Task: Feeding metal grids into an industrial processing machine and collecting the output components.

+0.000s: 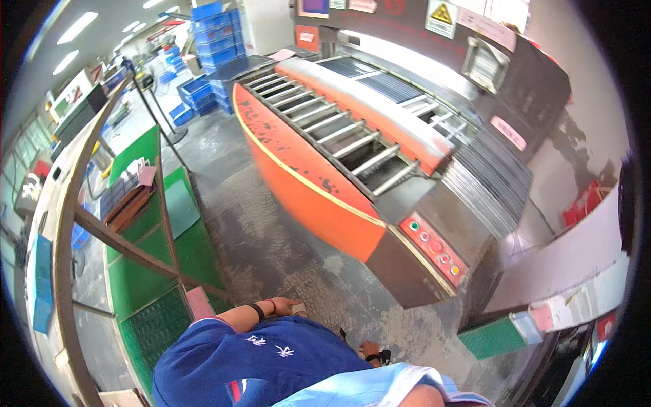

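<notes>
Low in the picture my left arm comes out of a dark blue sleeve, with a red cord and a black band at the wrist. My left hand (283, 306) is in front of my dark blue shirt (258, 370), its fingers drawn together. A small pale piece (299, 309) shows at the fingertips; its kind is too small to make out. To the right, my right hand (369, 349) shows only in part beside the shirt, with a black wristband (385, 357). Its fingers are mostly hidden. Light blue cloth (380, 386) covers the bottom edge.
A large orange machine (305, 197) with a metal roller bed (339, 129) and a button panel (434, 247) stands ahead. Left is a green-topped rack (146, 261) with a stack of sheets (129, 197). Blue crates (217, 41) are piled behind. Dark floor (251, 230) lies between.
</notes>
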Action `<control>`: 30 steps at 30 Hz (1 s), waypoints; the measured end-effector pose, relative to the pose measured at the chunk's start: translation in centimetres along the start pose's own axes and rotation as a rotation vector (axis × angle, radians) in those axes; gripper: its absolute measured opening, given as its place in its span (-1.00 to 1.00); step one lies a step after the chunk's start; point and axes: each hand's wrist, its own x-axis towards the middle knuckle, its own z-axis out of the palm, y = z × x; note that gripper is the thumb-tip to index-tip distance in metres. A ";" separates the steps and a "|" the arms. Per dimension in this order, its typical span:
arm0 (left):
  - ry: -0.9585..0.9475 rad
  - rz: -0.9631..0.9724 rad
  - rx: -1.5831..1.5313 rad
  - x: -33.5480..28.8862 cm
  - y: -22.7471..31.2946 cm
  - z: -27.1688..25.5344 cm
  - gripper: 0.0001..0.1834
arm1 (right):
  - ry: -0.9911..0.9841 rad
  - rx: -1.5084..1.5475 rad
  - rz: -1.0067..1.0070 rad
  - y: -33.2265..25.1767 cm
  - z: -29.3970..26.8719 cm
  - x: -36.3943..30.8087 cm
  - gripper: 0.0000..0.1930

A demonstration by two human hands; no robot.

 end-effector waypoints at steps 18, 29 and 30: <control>0.359 -0.580 -0.519 -8.6 -18.7 3.0 -0.57 | -0.282 0.350 0.062 -32.0 -2.5 19.7 -0.86; 0.688 -0.733 -0.917 -9.5 -16.5 10.7 -0.54 | -0.673 -0.213 -0.177 -50.2 4.9 29.6 -0.82; 0.720 -0.763 -0.959 -8.9 -16.2 10.0 -0.54 | -0.700 -0.254 -0.186 -51.7 5.5 30.0 -0.81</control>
